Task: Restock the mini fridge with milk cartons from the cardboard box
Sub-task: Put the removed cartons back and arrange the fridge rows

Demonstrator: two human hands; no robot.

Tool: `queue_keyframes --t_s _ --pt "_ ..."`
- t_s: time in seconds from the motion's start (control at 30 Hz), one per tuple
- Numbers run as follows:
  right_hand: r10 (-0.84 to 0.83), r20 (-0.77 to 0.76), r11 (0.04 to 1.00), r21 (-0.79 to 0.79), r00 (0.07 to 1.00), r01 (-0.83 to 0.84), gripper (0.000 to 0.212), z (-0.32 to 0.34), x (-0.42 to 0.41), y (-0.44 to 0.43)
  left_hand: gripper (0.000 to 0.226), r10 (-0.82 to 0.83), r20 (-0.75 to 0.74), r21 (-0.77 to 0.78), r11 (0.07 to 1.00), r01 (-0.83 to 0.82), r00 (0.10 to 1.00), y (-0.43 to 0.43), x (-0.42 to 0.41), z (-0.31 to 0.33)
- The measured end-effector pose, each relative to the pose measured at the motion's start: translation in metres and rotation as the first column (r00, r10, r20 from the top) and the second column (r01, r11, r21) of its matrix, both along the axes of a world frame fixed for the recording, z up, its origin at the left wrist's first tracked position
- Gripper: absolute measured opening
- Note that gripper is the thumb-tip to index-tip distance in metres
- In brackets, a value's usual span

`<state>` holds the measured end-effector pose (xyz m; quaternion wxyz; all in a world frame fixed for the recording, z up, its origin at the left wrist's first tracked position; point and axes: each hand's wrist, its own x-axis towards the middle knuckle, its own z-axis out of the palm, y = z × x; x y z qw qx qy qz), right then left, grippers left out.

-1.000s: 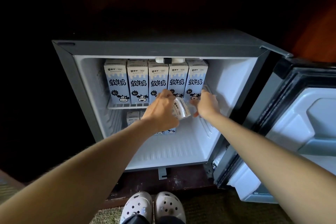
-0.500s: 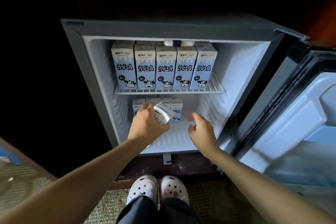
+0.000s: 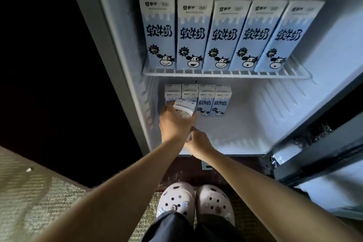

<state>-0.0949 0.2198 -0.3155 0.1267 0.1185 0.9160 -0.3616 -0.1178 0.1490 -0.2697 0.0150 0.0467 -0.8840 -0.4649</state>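
Our left hand (image 3: 174, 125), fingers clamped on a carton (image 3: 184, 109), before the lower row (image 3: 213, 102). Right hand (image 3: 199, 142): fingers' state we cannot tell. Fridge floor (image 3: 255, 124) open rightward.

A white-and-blue milk carton (image 3: 184, 108) sits tilted in the left hand (image 3: 174, 125), its top leaning away, low inside the open mini fridge (image 3: 255, 129). Just behind the grip, four matching cartons (image 3: 214, 102) stand upright in a row at the back of the floor, and the held one overlaps the left two. Above the grip, five more cartons (image 3: 212, 33) line the wire shelf (image 3: 225, 73), cow faces outward.
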Motion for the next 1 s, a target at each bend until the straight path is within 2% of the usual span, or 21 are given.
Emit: queue_keyframes --t_s 0.07,0.23,0.37,0.6,1.0 --pt "0.015 -0.013 1.000 0.026 1.000 -0.014 0.015 -0.007 -0.011 -0.002 0.064 0.044 0.018 0.015 0.999 -0.044 0.999 0.001 -0.006 -0.009" --pt "0.019 -0.075 1.000 0.012 0.997 -0.019 0.027 -0.023 -0.029 -0.006 0.061 0.148 0.100 0.104 0.982 -0.158 0.984 0.000 -0.016 -0.032" --pt "0.002 -0.101 1.000 -0.028 0.995 -0.005 0.028 -0.032 -0.045 -0.004 0.060 0.117 0.130 0.132 0.982 -0.134 0.985 -0.001 -0.028 -0.038" --pt "-0.038 -0.150 0.998 -0.060 0.988 0.029 0.026 -0.040 -0.061 -0.006 0.042 0.094 0.183 0.203 0.970 -0.132 0.979 0.002 -0.044 -0.038" --pt "-0.009 -0.161 1.000 0.008 0.987 0.011 0.029 -0.047 -0.071 -0.001 0.053 0.087 0.205 0.271 0.952 -0.142 0.975 0.001 -0.047 -0.036"
